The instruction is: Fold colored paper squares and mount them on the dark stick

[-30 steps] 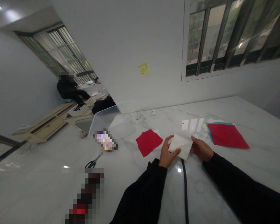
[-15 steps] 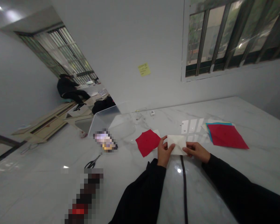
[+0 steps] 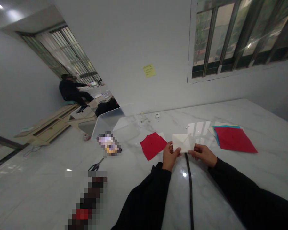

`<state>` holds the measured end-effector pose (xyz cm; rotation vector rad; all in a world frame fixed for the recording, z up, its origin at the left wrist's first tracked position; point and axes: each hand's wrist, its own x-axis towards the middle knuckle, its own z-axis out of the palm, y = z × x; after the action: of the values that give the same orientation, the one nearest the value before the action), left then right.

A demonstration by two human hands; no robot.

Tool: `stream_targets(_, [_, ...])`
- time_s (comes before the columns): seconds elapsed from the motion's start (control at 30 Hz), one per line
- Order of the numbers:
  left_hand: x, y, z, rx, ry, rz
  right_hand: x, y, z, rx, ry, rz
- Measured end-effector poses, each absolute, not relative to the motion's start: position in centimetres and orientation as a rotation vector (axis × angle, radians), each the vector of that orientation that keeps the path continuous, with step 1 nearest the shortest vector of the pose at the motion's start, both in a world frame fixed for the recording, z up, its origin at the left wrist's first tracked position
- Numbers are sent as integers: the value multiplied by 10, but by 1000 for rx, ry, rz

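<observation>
Paper [image 3: 181,142], white and folded, sits over marbled table [image 3: 206,204], pinched near lower corners by left hand [image 3: 170,157] and right hand [image 3: 203,155]; likely light, thin, easily creased, best held by edges.

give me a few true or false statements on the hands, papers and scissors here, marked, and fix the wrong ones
1. The left hand and right hand both hold the white paper. True.
2. The scissors are in the right hand. False: they lie on the table, away from both hands.
3. A blue sheet shows from under the large red sheet. True.
4. The large red sheet is nearer the left hand than the right. False: it is nearer the right hand.
5. The small red paper lies between the scissors and the left hand. True.
</observation>
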<state>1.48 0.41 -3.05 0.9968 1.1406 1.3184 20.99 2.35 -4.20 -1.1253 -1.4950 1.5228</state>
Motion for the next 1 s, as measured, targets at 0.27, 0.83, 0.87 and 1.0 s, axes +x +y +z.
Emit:
stream_targets(0.27, [14,5,-30,973,1165,1360,209,23,-39,-1250,-1461,1469])
stream_targets(0.83, [16,4,-29,986,1195,1350,203,19,-44,-1164,-1385,1227])
stream_targets(0.87, [17,3,-29,987,1195,1344,202,19,-43,-1138,-1358,1241])
stream_targets(1.0, [17,4,-30,981,1221,1352,200,18,-40,-1117,-1315,1303])
